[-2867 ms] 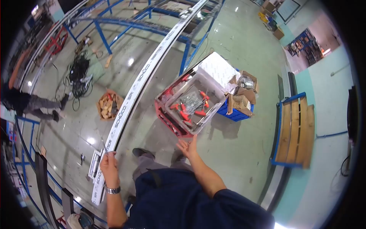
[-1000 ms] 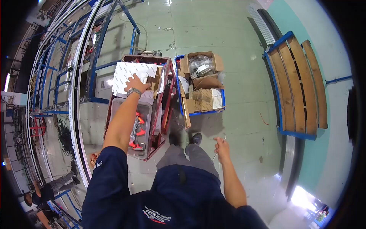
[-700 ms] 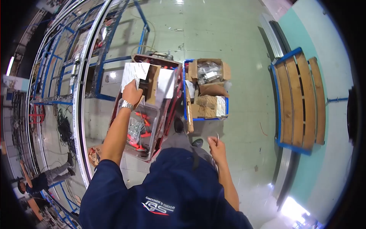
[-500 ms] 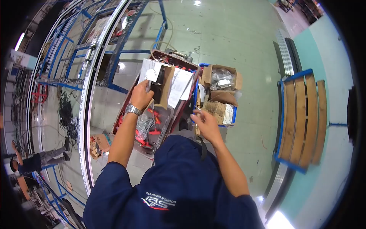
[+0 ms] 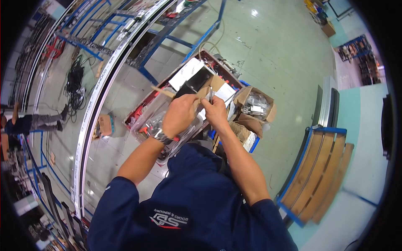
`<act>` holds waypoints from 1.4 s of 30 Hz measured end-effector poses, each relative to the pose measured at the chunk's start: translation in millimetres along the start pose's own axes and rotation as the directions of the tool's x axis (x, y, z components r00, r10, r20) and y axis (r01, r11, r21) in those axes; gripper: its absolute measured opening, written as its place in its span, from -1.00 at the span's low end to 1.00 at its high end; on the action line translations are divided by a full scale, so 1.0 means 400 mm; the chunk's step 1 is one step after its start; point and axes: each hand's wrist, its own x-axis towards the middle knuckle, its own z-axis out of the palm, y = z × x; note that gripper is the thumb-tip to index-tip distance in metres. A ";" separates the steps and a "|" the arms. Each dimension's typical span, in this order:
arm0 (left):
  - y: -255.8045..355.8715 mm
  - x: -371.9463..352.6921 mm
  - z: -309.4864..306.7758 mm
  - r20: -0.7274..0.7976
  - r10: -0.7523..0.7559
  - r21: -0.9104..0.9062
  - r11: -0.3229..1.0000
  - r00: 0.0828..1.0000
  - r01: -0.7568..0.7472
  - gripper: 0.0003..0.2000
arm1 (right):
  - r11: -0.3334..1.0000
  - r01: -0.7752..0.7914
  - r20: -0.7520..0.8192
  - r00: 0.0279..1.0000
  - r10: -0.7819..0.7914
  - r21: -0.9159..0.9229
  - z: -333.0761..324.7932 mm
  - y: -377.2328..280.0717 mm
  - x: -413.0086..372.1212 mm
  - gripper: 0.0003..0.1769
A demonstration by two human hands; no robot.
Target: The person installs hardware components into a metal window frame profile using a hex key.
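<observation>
My left hand [image 5: 179,113] grips the flap of a cardboard box [image 5: 200,82] that stands open on a red cart [image 5: 138,111], with white paper sheets [image 5: 186,72] at its edges. My right hand [image 5: 214,113] is right beside it at the box's edge, pinching a thin metal tool [image 5: 211,97]. Both hands touch over the box. Below them a clear plastic bin [image 5: 155,121] holds red-handled tools.
A blue crate [image 5: 250,144] with cardboard boxes and bagged parts [image 5: 253,103] stands right of the cart. A long white profile [image 5: 98,90] lies on blue racks at left. A wooden pallet with a blue frame [image 5: 315,175] leans at right. Another person [image 5: 29,122] walks far left.
My right hand rose from beside my hip to the box with the thin tool. My left hand went from the white sheet to the box flap. The view swung leftward.
</observation>
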 end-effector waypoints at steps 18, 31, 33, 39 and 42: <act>0.001 0.002 0.136 0.278 -0.249 -0.066 0.959 0.928 0.277 -0.59 | 0.893 -0.132 0.023 0.991 0.135 0.429 -0.064 0.138 -0.126 -0.81; 0.009 -0.063 0.199 0.313 -0.217 0.301 0.946 0.925 0.120 -0.82 | 0.865 -0.228 0.041 0.971 0.235 0.446 -0.151 0.207 -0.162 -0.75; 0.017 -0.058 0.199 0.306 -0.222 0.322 0.939 0.926 0.119 -0.82 | 0.863 -0.214 0.028 0.973 0.227 0.458 -0.152 0.181 -0.169 -0.72; 0.015 -0.057 0.214 0.290 -0.225 0.399 0.912 0.930 0.096 -0.83 | 0.875 -0.209 0.050 0.977 0.208 0.437 -0.159 0.174 -0.173 -0.67; 0.022 -0.050 0.217 0.265 -0.222 0.460 0.884 0.938 0.080 -0.84 | 0.876 -0.210 0.078 0.978 0.196 0.435 -0.162 0.167 -0.172 -0.65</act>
